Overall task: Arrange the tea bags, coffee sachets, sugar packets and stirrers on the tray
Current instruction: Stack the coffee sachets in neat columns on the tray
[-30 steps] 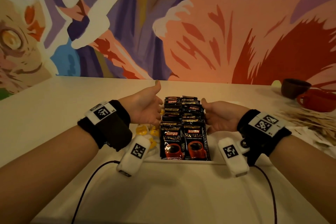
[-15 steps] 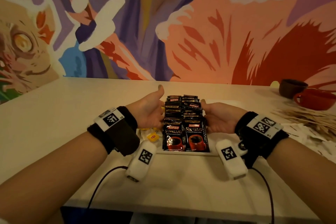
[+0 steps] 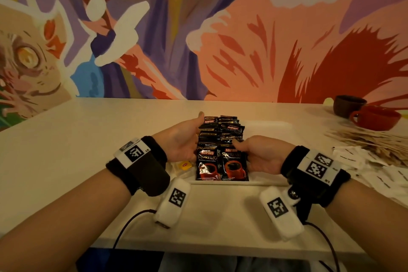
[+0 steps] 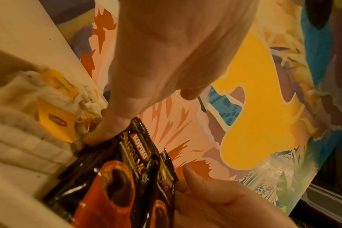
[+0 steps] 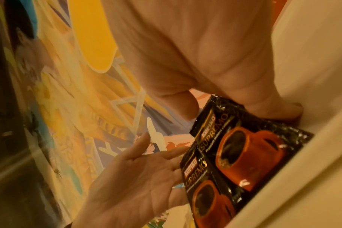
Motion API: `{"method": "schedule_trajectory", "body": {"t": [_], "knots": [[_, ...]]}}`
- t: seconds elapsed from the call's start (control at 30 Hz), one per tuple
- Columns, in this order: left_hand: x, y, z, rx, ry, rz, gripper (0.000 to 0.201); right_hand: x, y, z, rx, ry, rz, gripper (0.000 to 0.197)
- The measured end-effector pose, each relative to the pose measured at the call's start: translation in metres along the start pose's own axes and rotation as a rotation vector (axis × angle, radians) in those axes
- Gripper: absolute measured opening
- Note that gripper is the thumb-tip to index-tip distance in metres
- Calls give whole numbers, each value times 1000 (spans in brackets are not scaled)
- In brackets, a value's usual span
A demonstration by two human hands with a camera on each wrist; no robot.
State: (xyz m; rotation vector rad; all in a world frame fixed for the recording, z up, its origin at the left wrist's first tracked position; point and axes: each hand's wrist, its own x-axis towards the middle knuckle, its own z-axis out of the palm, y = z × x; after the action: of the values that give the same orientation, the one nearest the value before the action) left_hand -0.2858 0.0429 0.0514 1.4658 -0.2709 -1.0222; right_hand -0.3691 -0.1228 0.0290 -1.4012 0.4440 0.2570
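Black foil coffee sachets (image 3: 221, 150), printed with red cups, stand in two rows on a white tray (image 3: 260, 182) at the near edge of the pale bench (image 3: 66, 139), and both hands are squaring them up. The left hand (image 3: 180, 141) lies flat along the left flank of the rows, palm inward, fingers straight and thumb raised toward the far end; it presses rather than grips. The right hand (image 3: 261, 153) mirrors it on the right flank, relaxed and uncurled, its thumb resting on the top edge of the front right sachet, holding nothing. Both forearms reach in low from the near edge, wrists level with the tray. Tea bags (image 3: 183, 165) with yellow tags lie on the tray just left of the sachets, beside the left palm. The step in hand appears to be tidying the coffee section. Judging from the layout, the next move calls for letting go of the rows without tipping them and reaching right. Farther right, well apart from the tray, white sugar packets (image 3: 373, 172) lie scattered on the bench; beyond them a heap of wooden stirrers (image 3: 366, 141). Farther still stand a red cup (image 3: 373, 119) and a dark cup (image 3: 347, 105).
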Motion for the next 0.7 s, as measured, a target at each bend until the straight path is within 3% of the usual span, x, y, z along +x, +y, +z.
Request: {"method": "schedule_trajectory", "body": {"t": [0.1, 0.23, 0.33, 0.43, 0.6, 0.7], "knots": [[0, 0, -1, 11, 38, -4, 50, -1, -2, -1, -17, 15, 10, 30], [4, 7, -12, -27, 113, 62, 76, -2, -16, -10, -72, 108, -1, 30], [14, 15, -21, -65, 150, 109, 80, 7, -24, -17, -30, 135, -25, 69], [27, 23, -31, -108, 172, 138, 81, 22, -30, -22, 15, 156, -5, 82], [49, 33, -39, -161, 134, 103, 84, 42, -46, -26, 80, 135, -3, 84], [60, 38, -39, -196, 80, 71, 86, 49, -53, -21, 42, 97, -8, 75]]}}
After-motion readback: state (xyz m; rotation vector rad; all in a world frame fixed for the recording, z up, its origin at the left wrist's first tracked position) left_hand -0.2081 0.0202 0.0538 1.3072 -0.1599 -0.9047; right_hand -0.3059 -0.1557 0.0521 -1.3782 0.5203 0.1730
